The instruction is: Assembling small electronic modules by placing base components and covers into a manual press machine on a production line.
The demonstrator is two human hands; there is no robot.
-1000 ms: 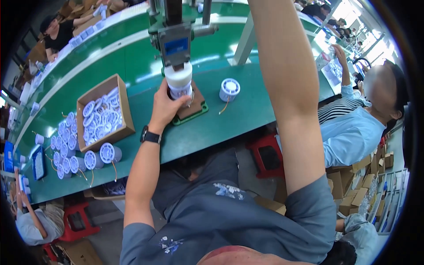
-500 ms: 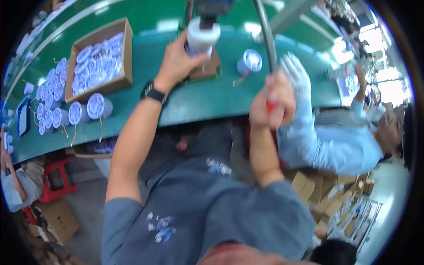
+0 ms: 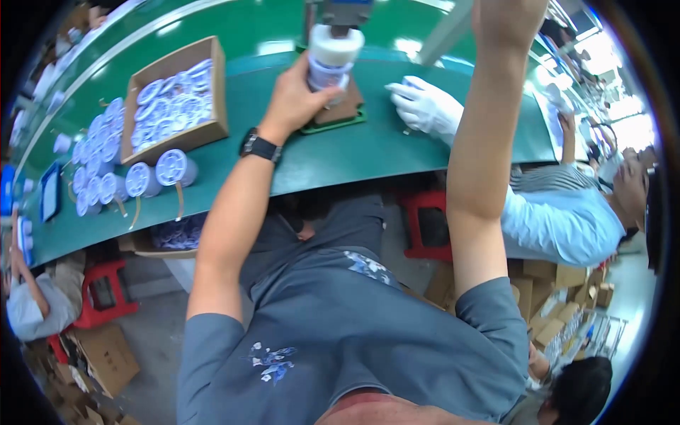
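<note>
I see my left hand (image 3: 294, 99) wrapped around a white cylindrical part (image 3: 334, 60), fingers closed on its side, holding it upright under the grey press head (image 3: 338, 13) at the top edge. The cylinder is pale, smooth, with a slightly wider cap-like top and a darker printed band lower down; detail too blurred to tell more. It stands over a brown pad on a green base plate (image 3: 338, 117) on the green counter (image 3: 368, 152). Black watch (image 3: 260, 147) on that wrist.

My right hand (image 3: 506, 18) is raised to the top edge, cut off by the frame, so I cannot tell if its fingers are wide or shut.

Just right of the plate, another person's white-gloved hand (image 3: 425, 106) rests on the counter. To the left, a cardboard box (image 3: 173, 95) full of white round parts, and more round white parts (image 3: 152, 173) lying loose beside it, some with tan wires. Red stool (image 3: 428, 227) below the counter edge.
</note>
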